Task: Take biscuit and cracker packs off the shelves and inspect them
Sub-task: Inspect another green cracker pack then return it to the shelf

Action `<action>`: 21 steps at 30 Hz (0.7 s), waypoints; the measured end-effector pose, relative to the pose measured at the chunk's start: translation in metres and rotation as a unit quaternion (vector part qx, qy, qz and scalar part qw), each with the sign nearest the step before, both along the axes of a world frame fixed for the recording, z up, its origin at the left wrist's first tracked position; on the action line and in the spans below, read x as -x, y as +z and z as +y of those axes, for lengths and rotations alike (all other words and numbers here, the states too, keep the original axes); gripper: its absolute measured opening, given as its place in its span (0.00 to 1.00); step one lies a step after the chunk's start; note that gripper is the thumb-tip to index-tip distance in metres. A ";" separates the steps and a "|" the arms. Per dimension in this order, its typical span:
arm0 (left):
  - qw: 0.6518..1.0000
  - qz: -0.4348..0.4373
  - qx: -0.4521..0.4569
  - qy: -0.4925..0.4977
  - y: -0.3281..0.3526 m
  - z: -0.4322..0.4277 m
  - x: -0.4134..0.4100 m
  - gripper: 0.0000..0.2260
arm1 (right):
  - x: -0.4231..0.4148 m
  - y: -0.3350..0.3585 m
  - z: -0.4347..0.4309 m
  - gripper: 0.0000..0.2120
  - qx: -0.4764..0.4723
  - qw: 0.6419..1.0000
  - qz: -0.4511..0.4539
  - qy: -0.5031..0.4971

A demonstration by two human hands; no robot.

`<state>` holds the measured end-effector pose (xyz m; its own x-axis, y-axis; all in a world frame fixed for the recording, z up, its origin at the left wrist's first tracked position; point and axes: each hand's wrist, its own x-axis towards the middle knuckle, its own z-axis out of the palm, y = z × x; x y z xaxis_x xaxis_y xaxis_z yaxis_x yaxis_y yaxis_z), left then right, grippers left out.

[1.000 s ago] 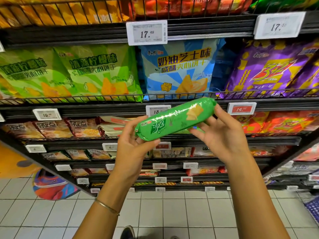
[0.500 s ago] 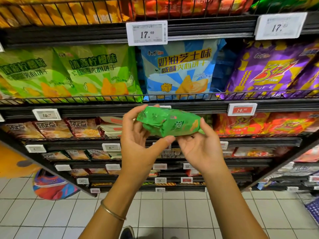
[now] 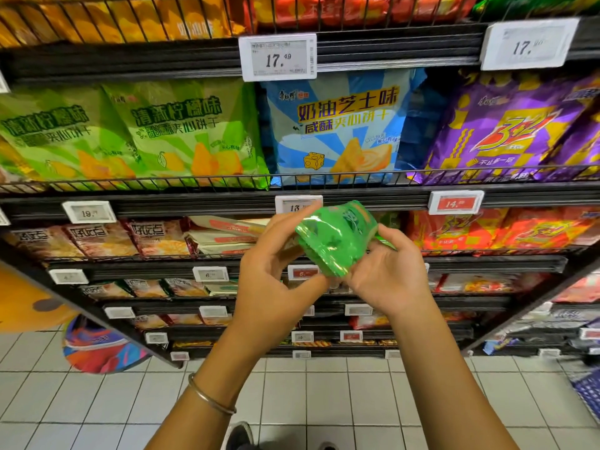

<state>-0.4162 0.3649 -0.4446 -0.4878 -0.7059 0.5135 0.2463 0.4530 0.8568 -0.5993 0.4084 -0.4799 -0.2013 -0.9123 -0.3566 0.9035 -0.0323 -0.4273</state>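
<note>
1. The green biscuit roll (image 3: 337,238) sits end-on between both hands, off the shelf (image 3: 194,206).
2. Left hand (image 3: 276,271) and right hand (image 3: 386,274) both grip it — fingers curled round.
3. Probably light, crinkly, slippery (contents brittle) — hold the middle, gently.

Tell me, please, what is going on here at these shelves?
A person stands facing the black metal shop shelves and holds a green glossy plastic roll pack of biscuits in front of them, off the shelf. The left hand grips its near end between thumb and fingers, and the right hand curls round its side. The pack is tilted with one crimped end toward the camera, so it appears to be under inspection.
</note>
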 end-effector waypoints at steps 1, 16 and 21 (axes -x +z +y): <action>1.000 -0.009 0.010 -0.014 -0.001 0.000 0.000 0.35 | 0.001 0.000 0.000 0.25 -0.013 1.000 0.001 -0.003; 0.993 -0.060 0.063 -0.077 0.004 0.006 0.000 0.29 | -0.004 0.001 0.005 0.20 0.006 1.000 0.003 0.002; 0.999 -0.020 0.015 -0.044 0.011 0.003 -0.006 0.35 | -0.003 -0.002 0.011 0.28 0.047 0.998 -0.036 -0.022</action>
<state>-0.4102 0.3679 -0.4338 -0.5679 -0.6441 0.5125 0.2532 0.4558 0.8533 -0.5966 0.4192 -0.4822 -0.2189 -0.9335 -0.2839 0.9285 -0.1099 -0.3546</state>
